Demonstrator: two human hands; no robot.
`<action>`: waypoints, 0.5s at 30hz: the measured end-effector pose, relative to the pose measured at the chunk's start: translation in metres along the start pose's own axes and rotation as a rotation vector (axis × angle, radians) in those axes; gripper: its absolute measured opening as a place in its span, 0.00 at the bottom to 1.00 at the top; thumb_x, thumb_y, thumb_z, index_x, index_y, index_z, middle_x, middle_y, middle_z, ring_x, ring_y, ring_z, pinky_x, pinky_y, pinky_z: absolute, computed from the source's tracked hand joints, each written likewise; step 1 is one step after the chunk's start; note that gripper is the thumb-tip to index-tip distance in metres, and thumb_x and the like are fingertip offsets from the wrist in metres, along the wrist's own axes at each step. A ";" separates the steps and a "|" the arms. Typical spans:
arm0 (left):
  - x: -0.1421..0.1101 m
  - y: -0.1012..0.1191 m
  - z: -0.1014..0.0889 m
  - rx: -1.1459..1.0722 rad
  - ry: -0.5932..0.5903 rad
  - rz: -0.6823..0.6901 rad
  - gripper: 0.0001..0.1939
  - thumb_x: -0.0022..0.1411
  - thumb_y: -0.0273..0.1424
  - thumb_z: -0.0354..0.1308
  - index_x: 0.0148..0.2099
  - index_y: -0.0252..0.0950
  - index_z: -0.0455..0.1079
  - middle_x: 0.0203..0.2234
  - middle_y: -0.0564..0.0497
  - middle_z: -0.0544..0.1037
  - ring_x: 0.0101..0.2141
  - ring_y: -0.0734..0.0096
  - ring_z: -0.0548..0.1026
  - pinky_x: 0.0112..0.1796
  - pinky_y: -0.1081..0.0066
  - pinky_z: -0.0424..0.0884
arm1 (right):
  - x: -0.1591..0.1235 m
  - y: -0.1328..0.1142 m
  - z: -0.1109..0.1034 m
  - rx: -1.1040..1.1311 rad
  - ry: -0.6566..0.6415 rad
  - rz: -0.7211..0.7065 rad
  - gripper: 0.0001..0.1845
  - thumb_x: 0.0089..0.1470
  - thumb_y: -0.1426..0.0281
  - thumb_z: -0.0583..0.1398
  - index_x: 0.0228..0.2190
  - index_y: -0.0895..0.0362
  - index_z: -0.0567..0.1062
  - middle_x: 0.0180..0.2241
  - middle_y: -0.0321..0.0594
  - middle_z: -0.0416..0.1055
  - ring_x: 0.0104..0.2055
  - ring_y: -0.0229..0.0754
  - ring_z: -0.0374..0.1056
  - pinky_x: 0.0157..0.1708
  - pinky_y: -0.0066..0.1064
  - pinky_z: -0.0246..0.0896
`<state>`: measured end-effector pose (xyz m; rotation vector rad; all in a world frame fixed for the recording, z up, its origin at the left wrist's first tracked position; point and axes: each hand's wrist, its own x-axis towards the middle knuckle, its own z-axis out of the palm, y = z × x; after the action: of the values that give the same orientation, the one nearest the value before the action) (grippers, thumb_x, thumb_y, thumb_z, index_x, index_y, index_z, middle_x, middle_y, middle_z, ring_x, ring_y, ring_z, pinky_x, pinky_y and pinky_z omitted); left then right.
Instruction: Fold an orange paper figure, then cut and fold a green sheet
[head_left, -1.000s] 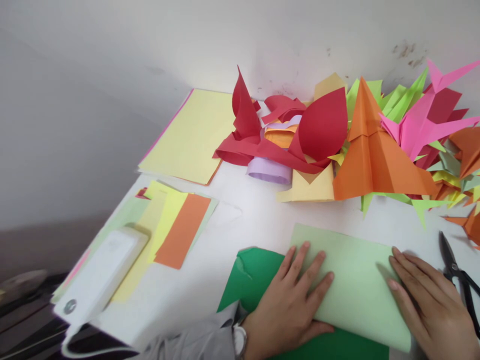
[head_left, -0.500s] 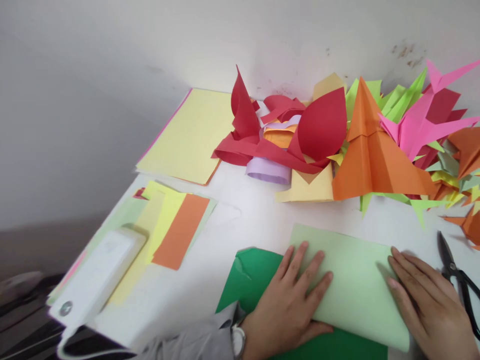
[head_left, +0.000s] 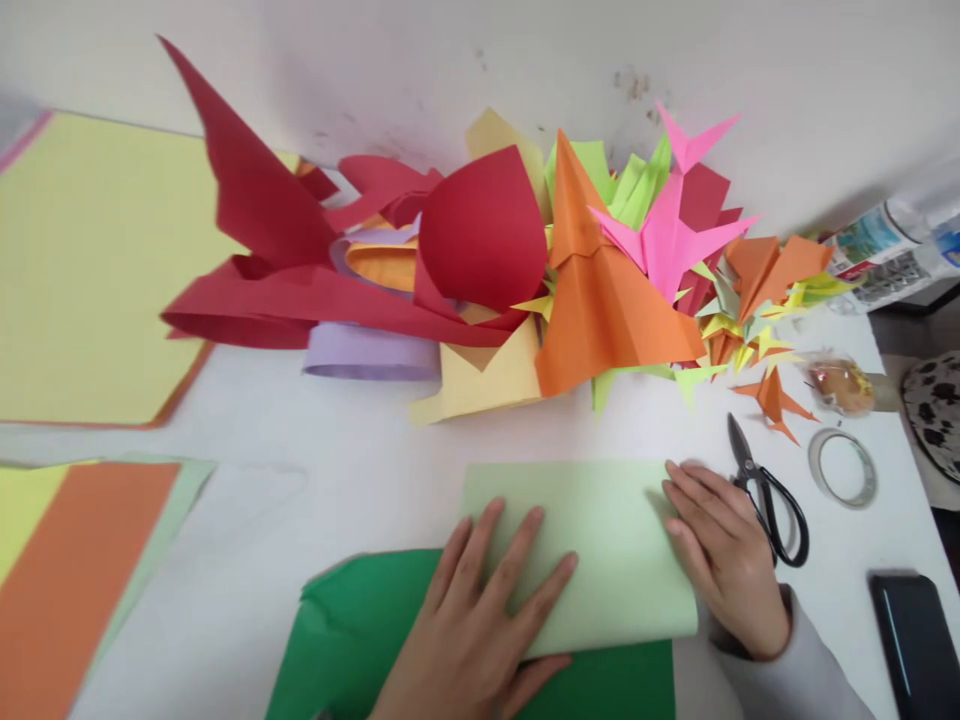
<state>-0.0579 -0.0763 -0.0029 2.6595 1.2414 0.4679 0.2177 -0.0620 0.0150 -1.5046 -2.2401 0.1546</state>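
Currently, left hand [head_left: 465, 630], fingers wide, on pale-green sheet [head_left: 615, 540]; right hand [head_left: 727, 565], fingers together, at its edge; clear packet [head_left: 841, 385], contents orange-brown.

Dark green paper [head_left: 352, 615]: was partly covered by the left hand [head_left: 469, 625]
Black smartphone [head_left: 913, 640]: ran past the bottom edge

No words, numbers or brands are showing legibly. At the far right, a glossy package printed in blue, red and white [head_left: 874, 245] is carrying markings, but they are appearing too small and blurred to read.
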 end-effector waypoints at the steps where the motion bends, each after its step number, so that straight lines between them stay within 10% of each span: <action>1: 0.000 0.001 0.000 -0.016 -0.002 -0.013 0.32 0.54 0.55 0.57 0.58 0.49 0.67 0.61 0.44 0.63 0.64 0.37 0.50 0.59 0.46 0.48 | 0.000 0.000 0.000 0.014 0.011 0.000 0.17 0.58 0.75 0.58 0.50 0.61 0.73 0.50 0.50 0.74 0.55 0.52 0.66 0.50 0.47 0.65; 15: -0.001 0.002 0.003 -0.060 0.013 -0.038 0.32 0.53 0.54 0.59 0.58 0.50 0.68 0.62 0.45 0.63 0.63 0.39 0.52 0.60 0.48 0.48 | 0.002 -0.002 0.001 0.041 0.040 0.035 0.17 0.58 0.75 0.58 0.49 0.59 0.74 0.49 0.48 0.75 0.53 0.52 0.67 0.49 0.48 0.66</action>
<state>-0.0562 -0.0782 -0.0051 2.5819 1.2588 0.5088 0.2146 -0.0611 0.0150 -1.5134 -2.1674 0.1785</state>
